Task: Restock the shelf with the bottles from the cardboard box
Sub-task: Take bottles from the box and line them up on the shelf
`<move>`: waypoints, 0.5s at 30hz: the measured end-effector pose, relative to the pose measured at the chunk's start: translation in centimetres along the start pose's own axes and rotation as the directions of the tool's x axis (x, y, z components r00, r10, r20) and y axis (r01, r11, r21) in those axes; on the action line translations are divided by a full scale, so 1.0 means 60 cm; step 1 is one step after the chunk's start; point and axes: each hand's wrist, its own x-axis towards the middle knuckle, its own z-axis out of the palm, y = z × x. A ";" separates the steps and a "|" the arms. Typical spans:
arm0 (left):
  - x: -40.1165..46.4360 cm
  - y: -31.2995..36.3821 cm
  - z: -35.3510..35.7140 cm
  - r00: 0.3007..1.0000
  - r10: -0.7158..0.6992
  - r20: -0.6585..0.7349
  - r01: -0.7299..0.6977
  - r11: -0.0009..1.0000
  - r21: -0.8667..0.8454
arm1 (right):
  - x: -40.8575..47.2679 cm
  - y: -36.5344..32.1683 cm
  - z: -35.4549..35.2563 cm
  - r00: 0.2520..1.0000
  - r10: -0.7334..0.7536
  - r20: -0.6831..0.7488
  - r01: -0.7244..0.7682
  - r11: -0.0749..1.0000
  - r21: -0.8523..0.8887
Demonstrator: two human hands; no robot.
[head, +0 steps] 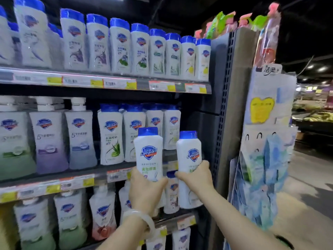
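Supermarket shelf (100, 175), stocked bottles (111, 139), dim aisle

Pale hanging packets (266, 179) — pink and green packs (234, 20) above, produce stand (317, 116) beyond.

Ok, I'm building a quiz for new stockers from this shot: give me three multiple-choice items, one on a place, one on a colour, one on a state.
1. Where are the two held bottles?
A. In front of the middle shelf's right end
B. On the top shelf
C. On the floor

2. What colour are their caps?
A. Red
B. Blue
C. Green

3. How are the hands?
A. Both open
B. One holding
C. Each gripping a bottle

Key: 1 A, the left bottle and right bottle are raised before the middle shelf. 2 B, both caps are blue. 3 C, left hand and right hand each wrap one.
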 end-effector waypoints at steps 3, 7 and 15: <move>0.028 0.000 0.022 0.997 -0.003 -0.077 0.005 1.000 0.026 | 0.070 -0.014 0.012 1.000 -0.004 0.029 0.002 0.997 0.072; 0.065 -0.003 0.039 0.992 0.042 -0.122 -0.032 0.996 0.088 | 0.153 -0.040 0.021 0.996 -0.085 0.022 0.081 0.985 0.154; 0.112 -0.008 0.081 0.987 0.069 -0.143 -0.044 0.984 0.173 | 0.278 -0.058 0.044 0.988 -0.151 -0.025 0.153 0.980 0.127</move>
